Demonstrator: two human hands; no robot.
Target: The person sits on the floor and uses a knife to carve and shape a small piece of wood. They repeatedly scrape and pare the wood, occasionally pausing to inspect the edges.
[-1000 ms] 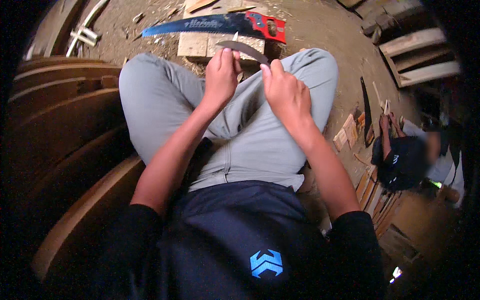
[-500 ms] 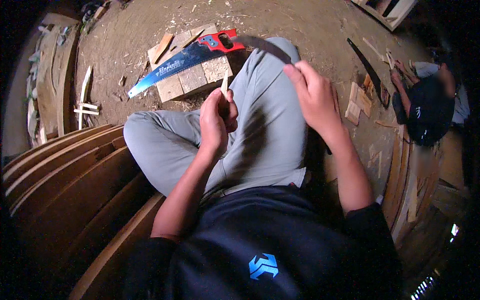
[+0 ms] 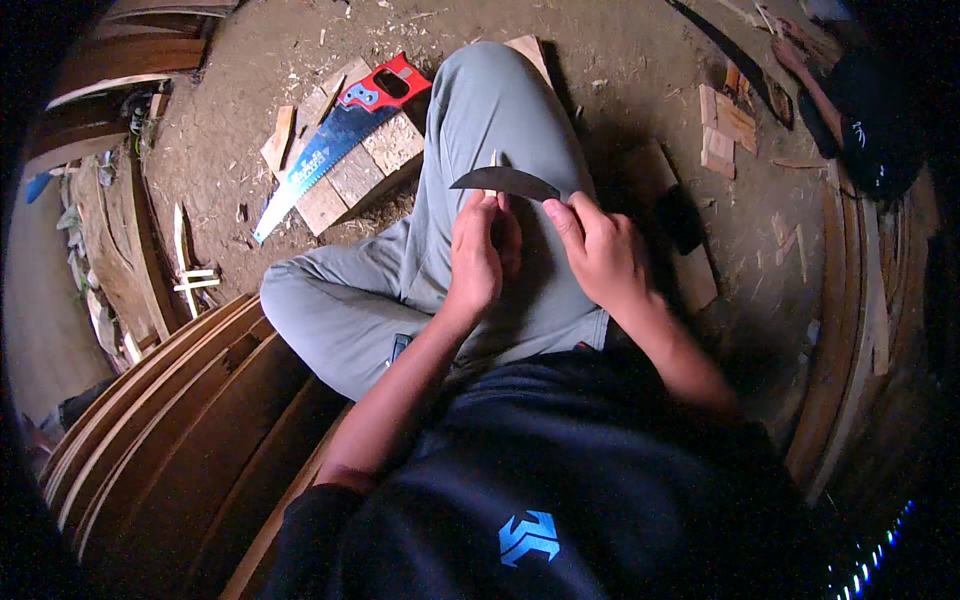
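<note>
My left hand (image 3: 480, 250) is closed around a small, pale wooden stick (image 3: 494, 158), whose thin tip points up past my fingers. My right hand (image 3: 608, 250) grips a curved knife (image 3: 510, 181) with a dark blade, its handle mostly hidden in my fist. The blade lies across the stick just above my left fingers, pointing left. Whether the edge bites into the wood, I cannot tell. Both hands are over my bent leg in grey trousers (image 3: 505, 105).
A red-handled handsaw (image 3: 330, 150) rests on wooden blocks (image 3: 362, 175) at the left. Stacked boards (image 3: 170, 390) stand close on my left. Crossed sticks (image 3: 183, 255), wood pieces (image 3: 725, 130) and shavings lie on the dirt floor. Another person (image 3: 870, 130) is at the far right.
The knife has come down and left, from above my knee to across the stick. My two hands are closer together. The whole view has shifted.
</note>
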